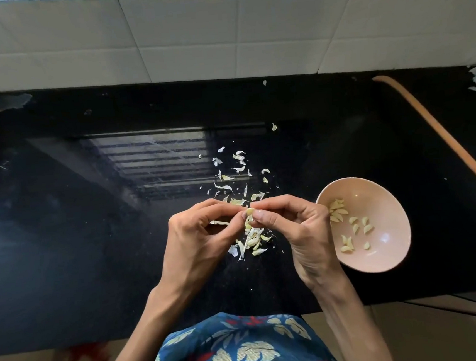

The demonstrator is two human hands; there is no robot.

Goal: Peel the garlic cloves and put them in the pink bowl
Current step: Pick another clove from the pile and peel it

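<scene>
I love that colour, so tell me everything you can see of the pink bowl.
The pink bowl is round, smooth and glossy, with highlights on its inner wall. It stands open side up on the dark counter, right of the peel scraps. Peeled cloves lie scattered inside, mostly toward its left. The right hand overlaps its left rim in view; whether they touch cannot be told.

Open room is offered across the left part of the black counter [75, 225]. The middle is littered with flat garlic skins [251, 241]. The right side is blocked by the pink bowl [383, 195], and farther right by an orange strip [441, 134]. The back is closed by the tiled wall [188, 39].
</scene>
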